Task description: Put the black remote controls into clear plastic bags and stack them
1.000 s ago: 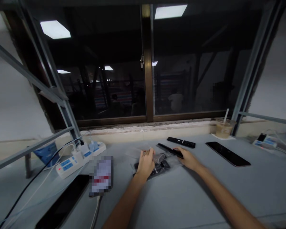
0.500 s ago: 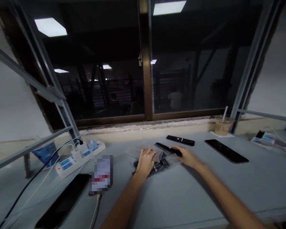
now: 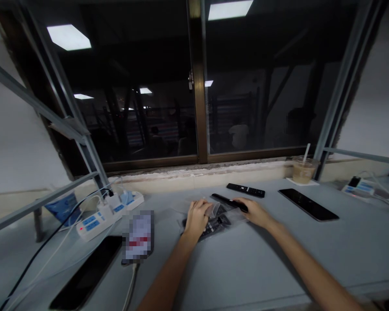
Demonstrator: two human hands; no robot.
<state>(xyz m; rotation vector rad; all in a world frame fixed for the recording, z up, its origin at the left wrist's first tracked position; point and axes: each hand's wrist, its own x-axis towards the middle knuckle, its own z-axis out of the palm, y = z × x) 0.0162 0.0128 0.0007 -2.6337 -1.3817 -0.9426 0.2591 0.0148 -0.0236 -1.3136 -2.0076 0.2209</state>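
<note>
My right hand (image 3: 253, 211) is closed around the near end of a black remote control (image 3: 227, 200), which is tilted edge-on over the table. My left hand (image 3: 197, 216) pinches a clear plastic bag (image 3: 215, 210), its fingertips partly hidden behind the hand. Beneath the bag and my left hand lie dark remotes with buttons (image 3: 210, 229); how many cannot be made out through the plastic. Just beyond my right hand, another black remote (image 3: 245, 190) lies flat, buttons up.
On the left are a power strip (image 3: 92, 225) with plugs and cables, a lit phone (image 3: 141, 237) on a white cable, and a dark phone (image 3: 87, 274). To the right lie a black phone (image 3: 306, 204) and a drink cup (image 3: 303, 170) with a straw. A window stands behind.
Almost nothing differs. My left hand and the plastic under its fingers have shifted very slightly; my right hand keeps the remote in the same place.
</note>
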